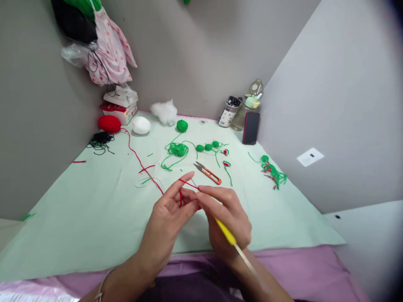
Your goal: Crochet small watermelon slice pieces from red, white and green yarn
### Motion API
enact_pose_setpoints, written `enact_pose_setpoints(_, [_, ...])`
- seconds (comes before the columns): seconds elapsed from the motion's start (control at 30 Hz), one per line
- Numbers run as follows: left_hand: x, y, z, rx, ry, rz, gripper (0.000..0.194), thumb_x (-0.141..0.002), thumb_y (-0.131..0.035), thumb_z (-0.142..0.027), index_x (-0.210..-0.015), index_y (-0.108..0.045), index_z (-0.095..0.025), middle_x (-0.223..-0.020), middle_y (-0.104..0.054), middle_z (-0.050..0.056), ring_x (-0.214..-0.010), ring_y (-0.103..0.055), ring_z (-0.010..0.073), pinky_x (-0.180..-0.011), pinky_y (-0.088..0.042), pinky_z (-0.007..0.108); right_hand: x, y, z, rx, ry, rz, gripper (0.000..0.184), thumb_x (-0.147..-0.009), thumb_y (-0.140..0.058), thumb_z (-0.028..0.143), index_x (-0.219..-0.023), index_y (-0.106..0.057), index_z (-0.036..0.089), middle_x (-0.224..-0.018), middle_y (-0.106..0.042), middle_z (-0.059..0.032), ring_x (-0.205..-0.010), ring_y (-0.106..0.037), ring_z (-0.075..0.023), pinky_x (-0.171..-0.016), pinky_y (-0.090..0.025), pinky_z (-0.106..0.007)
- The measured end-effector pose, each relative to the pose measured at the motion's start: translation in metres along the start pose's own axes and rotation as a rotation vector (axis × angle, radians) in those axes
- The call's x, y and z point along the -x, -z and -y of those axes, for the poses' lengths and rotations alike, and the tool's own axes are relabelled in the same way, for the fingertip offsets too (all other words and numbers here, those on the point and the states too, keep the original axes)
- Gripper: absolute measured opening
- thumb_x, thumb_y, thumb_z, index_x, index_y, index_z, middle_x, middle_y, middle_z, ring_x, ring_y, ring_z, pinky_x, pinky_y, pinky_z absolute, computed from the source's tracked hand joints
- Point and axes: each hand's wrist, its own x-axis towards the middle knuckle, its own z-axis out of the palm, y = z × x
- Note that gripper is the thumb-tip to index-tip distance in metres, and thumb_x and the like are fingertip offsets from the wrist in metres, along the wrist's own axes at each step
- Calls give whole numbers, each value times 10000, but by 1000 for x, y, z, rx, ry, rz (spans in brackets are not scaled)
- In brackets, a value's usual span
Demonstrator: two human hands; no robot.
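Left hand point(171, 212) and right hand point(226, 214) meet at the fingertips over the near part of the bench point(119, 226). The left has red yarn point(180, 198) draped over its raised index finger and pinched below by the thumb; the right is closed around the yellow grip of a hook point(225, 231), whose thin tip points forward. What sits between the fingertips is mostly hidden.

Yarn should be light, soft and limp, best pinched close to the working spot; the hook looks stiff and light, best held by its grip.

Snips point(207, 173) lie just beyond the fingers, with a green tangle point(176, 149) behind them. The yarn's run to the red ball point(109, 124) crosses the left side. The front edge passes under the wrists; sideways there is more room than ahead.
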Motion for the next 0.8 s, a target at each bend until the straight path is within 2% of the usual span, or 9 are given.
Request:
enact_pose_setpoints(0.13, [-3, 0, -11, 36, 127, 44, 493, -815, -898, -246, -1297, -794, -251, -873, -721, -5, -876, -665, 151, -908, -523, 290, -8, 4, -1, -397, -311, -7, 193, -1042, -659, 196, -1079, -822, 291, -974, -831, -47, -868, -772, -202, -756, -633, -329])
enact_pose_setpoints(0.2, [-4, 1, -16, 65, 181, 66, 481, -805, -889, -257, -1277, -802, -226, -865, -705, 7, -905, -682, 187, -931, -519, 328, -13, 7, -1, -553, -436, 35, 209, -1080, -605, 284, -1012, -800, 256, -889, -819, -42, -742, -753, -181, -678, -624, -307])
enact_pose_setpoints(0.27, [-4, 1, -18, 70, 192, 64, 458, -804, -882, -264, -1254, -811, -218, -836, -686, -1, -885, -679, 188, -956, -511, 344, -14, 11, -1, -558, -462, 64, 250, -1111, -534, 284, -1034, -768, 243, -883, -810, -42, -692, -739, -165, -659, -621, -301])
enact_pose_setpoints(0.33, [-3, 1, -17, 33, 139, 22, 429, -822, -875, -259, -1245, -816, -224, -800, -664, -20, -825, -637, 149, -939, -505, 307, -11, 13, 1, -389, -321, 106, 236, -1108, -515, 213, -1125, -748, 247, -950, -812, -54, -769, -758, -172, -728, -636, -321])
enact_pose_setpoints(0.4, [-2, 1, -14, -1, 77, -25, 434, -831, -889, -252, -1258, -811, -239, -786, -658, -33, -798, -601, 122, -885, -502, 253, -5, 13, 1, -132, -64, 163, 268, -1069, -561, 139, -1241, -735, 249, -1051, -810, -83, -910, -775, -200, -808, -645, -347])
enact_pose_setpoints(0.5, [-3, 2, -11, 56, 119, -24, 500, -797, -943, -295, -1274, -805, -234, -858, -705, -13, -835, -621, 116, -844, -514, 219, 3, 12, 0, 112, 154, 216, 385, -1020, -624, 96, -1349, -725, 270, -1180, -782, -114, -1065, -765, -241, -855, -655, -372])
enact_pose_setpoints(0.63, [-6, 5, -12, 159, 260, 36, 471, -790, -943, -263, -1238, -824, -182, -885, -733, 24, -823, -656, 123, -861, -557, 246, 1, 10, -2, -142, -120, 62, 302, -1054, -597, 143, -1247, -770, 298, -1064, -773, -66, -916, -753, -200, -788, -643, -351])
enact_pose_setpoints(0.7, [-7, 5, -13, 150, 242, 26, 423, -810, -918, -238, -1222, -835, -191, -853, -725, 14, -788, -657, 116, -849, -559, 244, -3, 9, -3, -374, -298, -4, 238, -1081, -574, 197, -1140, -788, 284, -949, -765, -38, -768, -716, -171, -717, -621, -335])
enact_pose_setpoints(0.8, [-5, 4, -12, 72, 155, 24, 383, -809, -912, -247, -1187, -851, -229, -839, -718, -5, -790, -650, 112, -852, -541, 230, -12, 6, -3, -506, -369, 6, 177, -1066, -636, 275, -1045, -812, 272, -912, -779, -36, -782, -721, -180, -706, -607, -329])
